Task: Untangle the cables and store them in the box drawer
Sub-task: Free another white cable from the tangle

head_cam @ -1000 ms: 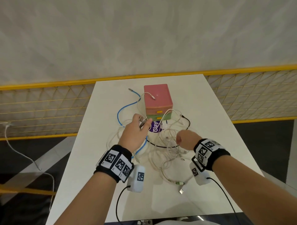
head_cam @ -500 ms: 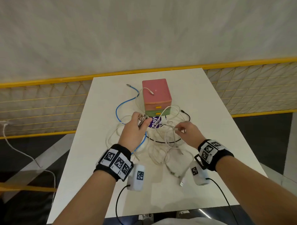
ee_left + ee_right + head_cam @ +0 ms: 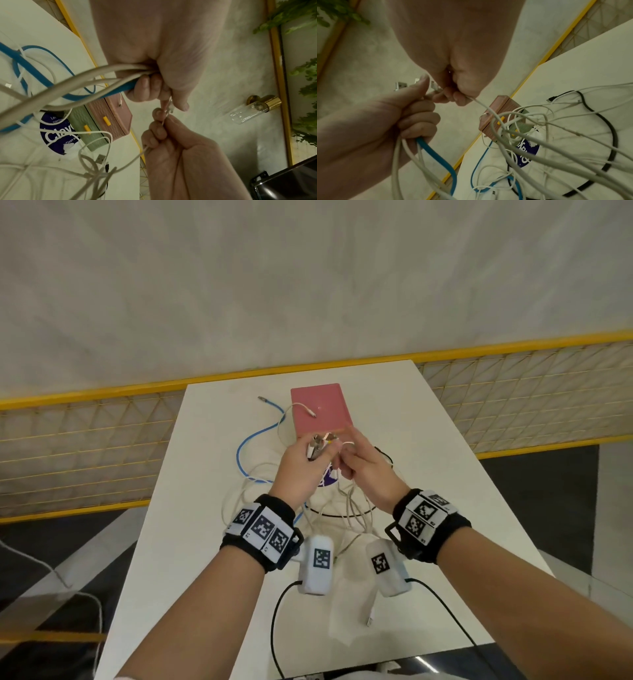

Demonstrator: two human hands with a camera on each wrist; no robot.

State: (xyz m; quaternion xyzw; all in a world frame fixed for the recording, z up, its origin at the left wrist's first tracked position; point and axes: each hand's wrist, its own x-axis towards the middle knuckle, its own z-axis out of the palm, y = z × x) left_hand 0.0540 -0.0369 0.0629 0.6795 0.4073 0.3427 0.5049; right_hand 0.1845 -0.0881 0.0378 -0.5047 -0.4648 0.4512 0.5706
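Cables (image 3: 346,508) | left hand (image 3: 301,467) grips bundle | right hand (image 3: 366,470) pinches white cable (image 3: 488,109) | wrist views show box drawer (image 3: 109,121) handles

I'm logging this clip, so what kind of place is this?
Probably an indoor room set up for recording: a white table against a pale wall, a yellow mesh fence, and a wall lamp.

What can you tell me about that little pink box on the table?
The pink box is a small plastic-looking chest on the white table, on its far half beyond the hands. Its pink upper part stacks on a green ribbed lower drawer. Each level has a small yellow handle, and both drawers look closed. The end of a thin white cable lies on its flat lid, and more white cables loop across its front. Neither hand touches it.
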